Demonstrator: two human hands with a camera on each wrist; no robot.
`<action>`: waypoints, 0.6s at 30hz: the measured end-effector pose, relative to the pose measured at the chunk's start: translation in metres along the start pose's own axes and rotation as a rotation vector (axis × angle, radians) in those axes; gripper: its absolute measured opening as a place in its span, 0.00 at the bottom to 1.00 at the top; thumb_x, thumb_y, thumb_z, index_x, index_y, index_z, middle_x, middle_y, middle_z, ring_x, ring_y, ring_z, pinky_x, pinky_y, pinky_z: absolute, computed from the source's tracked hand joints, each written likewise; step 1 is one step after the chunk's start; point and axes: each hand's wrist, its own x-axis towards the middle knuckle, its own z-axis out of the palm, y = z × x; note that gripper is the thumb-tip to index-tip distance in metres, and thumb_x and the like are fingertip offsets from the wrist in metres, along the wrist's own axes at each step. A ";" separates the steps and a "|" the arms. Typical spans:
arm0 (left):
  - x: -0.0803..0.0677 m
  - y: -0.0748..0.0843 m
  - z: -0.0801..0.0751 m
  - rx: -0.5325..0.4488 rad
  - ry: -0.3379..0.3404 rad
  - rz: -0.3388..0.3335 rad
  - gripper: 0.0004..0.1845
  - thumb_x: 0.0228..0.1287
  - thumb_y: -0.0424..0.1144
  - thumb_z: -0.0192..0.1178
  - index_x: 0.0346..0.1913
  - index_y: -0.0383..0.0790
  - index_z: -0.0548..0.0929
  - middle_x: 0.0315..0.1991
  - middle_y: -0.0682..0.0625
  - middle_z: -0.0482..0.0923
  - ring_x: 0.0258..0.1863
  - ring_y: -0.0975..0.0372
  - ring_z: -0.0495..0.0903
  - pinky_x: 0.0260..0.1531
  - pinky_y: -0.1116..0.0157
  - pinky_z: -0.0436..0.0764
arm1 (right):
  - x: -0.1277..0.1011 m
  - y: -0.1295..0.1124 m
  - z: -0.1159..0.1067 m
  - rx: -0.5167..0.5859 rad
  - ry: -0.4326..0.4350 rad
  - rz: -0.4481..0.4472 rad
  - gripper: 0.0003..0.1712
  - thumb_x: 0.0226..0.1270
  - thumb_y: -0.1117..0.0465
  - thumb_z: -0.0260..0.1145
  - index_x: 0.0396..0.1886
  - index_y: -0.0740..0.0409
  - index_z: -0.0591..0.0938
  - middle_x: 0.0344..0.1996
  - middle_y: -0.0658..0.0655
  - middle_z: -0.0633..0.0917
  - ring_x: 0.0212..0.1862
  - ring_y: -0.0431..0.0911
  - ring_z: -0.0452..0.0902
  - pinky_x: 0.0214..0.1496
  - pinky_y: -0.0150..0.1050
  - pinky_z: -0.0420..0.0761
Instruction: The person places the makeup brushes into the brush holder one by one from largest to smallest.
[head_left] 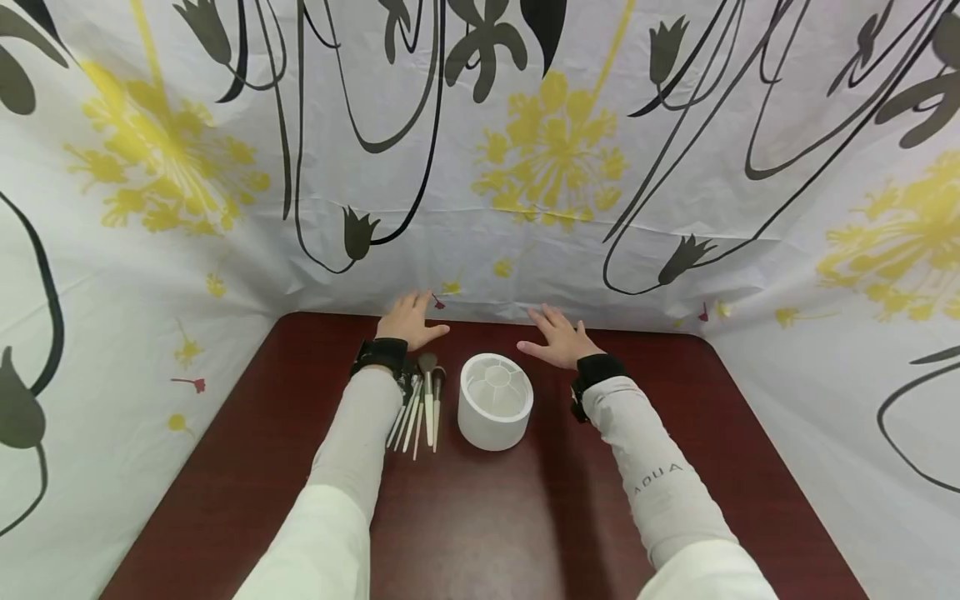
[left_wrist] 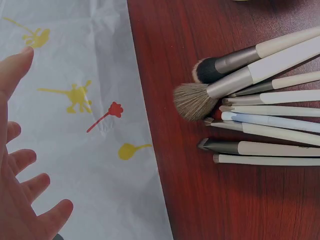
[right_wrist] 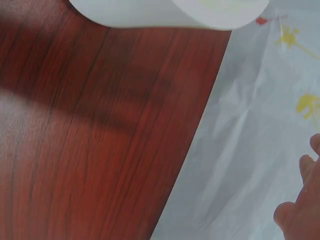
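Observation:
My left hand (head_left: 408,322) reaches over the far edge of the table with its fingers spread and holds nothing. Under that wrist lies a bunch of makeup brushes (head_left: 428,408), their pale handles toward me. In the left wrist view the brushes (left_wrist: 260,95) show bristle heads in different sizes, one broad and fluffy. A white round brush holder (head_left: 495,423), divided inside into compartments, stands upright to the right of them. Beyond it on the right, my right hand (head_left: 558,337) is spread and holds nothing. The right wrist view shows part of the white holder (right_wrist: 135,12) at the top.
The dark red wooden table (head_left: 472,525) has rounded far corners. A white curtain (head_left: 450,183) with grey and yellow flower prints hangs behind the table and along both sides. Black straps with cameras sit on both wrists.

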 end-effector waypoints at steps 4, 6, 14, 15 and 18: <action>-0.002 0.000 0.002 0.030 -0.021 0.005 0.43 0.59 0.60 0.52 0.70 0.42 0.50 0.69 0.38 0.49 0.67 0.45 0.50 0.56 0.43 0.61 | 0.000 -0.004 0.005 0.032 0.007 -0.076 0.45 0.61 0.31 0.45 0.71 0.50 0.50 0.71 0.60 0.45 0.71 0.55 0.37 0.62 0.66 0.36; -0.003 -0.001 0.004 0.036 -0.029 0.011 0.42 0.60 0.60 0.51 0.70 0.42 0.50 0.69 0.38 0.49 0.67 0.45 0.51 0.56 0.44 0.62 | -0.002 -0.007 0.008 0.046 0.008 -0.105 0.45 0.61 0.32 0.46 0.71 0.50 0.50 0.71 0.59 0.46 0.71 0.55 0.37 0.62 0.65 0.35; -0.006 -0.010 0.012 0.004 -0.013 0.015 0.41 0.59 0.59 0.53 0.70 0.43 0.52 0.69 0.39 0.50 0.66 0.46 0.52 0.55 0.42 0.61 | -0.006 -0.015 0.019 0.095 -0.029 -0.168 0.42 0.62 0.34 0.48 0.71 0.44 0.49 0.71 0.55 0.44 0.71 0.53 0.37 0.64 0.64 0.36; -0.005 -0.011 0.013 0.009 -0.016 0.013 0.42 0.59 0.59 0.52 0.70 0.42 0.51 0.69 0.39 0.50 0.66 0.46 0.52 0.55 0.42 0.62 | -0.007 -0.016 0.020 0.104 -0.036 -0.175 0.42 0.62 0.34 0.49 0.71 0.44 0.49 0.71 0.55 0.44 0.71 0.52 0.37 0.64 0.63 0.36; -0.004 -0.016 0.018 0.014 -0.024 0.011 0.42 0.59 0.59 0.52 0.70 0.42 0.51 0.69 0.39 0.50 0.66 0.46 0.52 0.55 0.43 0.63 | -0.010 -0.018 0.025 0.114 -0.044 -0.200 0.43 0.61 0.34 0.50 0.71 0.45 0.49 0.71 0.56 0.45 0.71 0.52 0.38 0.64 0.64 0.36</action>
